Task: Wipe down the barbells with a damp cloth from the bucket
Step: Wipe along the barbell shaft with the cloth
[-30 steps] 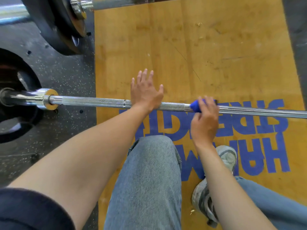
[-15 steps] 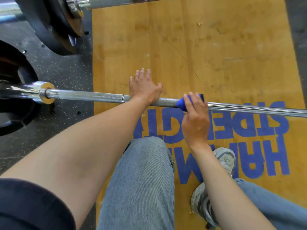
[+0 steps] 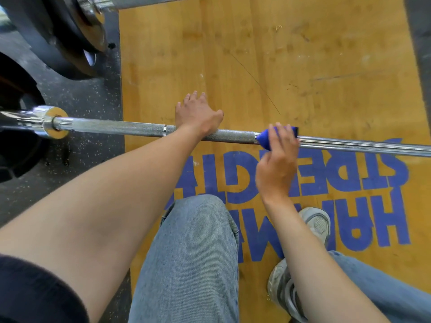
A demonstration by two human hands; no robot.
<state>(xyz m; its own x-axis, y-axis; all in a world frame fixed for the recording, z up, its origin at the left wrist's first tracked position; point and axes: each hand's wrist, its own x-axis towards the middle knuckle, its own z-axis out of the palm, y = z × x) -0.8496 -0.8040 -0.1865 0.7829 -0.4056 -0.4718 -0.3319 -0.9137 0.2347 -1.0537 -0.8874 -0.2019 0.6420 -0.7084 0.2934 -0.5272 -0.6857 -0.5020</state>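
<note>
Change: since a second ago the right hand [image 3: 277, 157] and cloth [image 3: 268, 139] are sitting a little nearer the left hand [image 3: 198, 117] along the bar [image 3: 116, 128]; the left hand is staying put, palm down.
Bar: lying across the wooden platform [image 3: 303, 54], its collared end [image 3: 50, 122] reaching out over the black rubber floor [image 3: 88, 94], its other end running out of view.
Left hand: pressing flat on the bar's knurled stretch, fingers straight and pointing away from the person, curling round nothing.
Right hand: gripping the blue cloth round the bar, fingers curled over the top, just where the knurling is giving way to smooth steel.
Cloth: wrapped on the bar under the right hand, a blue corner poking out on the side toward the left hand.
Plate: a black plate [image 3: 46, 31] on a second bar is resting beyond the bar, by the platform's edge.
Lettering: blue letters [image 3: 349, 194] are showing on the platform on the near side of the bar, partly hidden by the arms.
Legs: a jeans-clad knee [image 3: 193, 252] is bending on the near side of the bar, below the left hand; a grey shoe [image 3: 314, 224] is showing below the right wrist.
</note>
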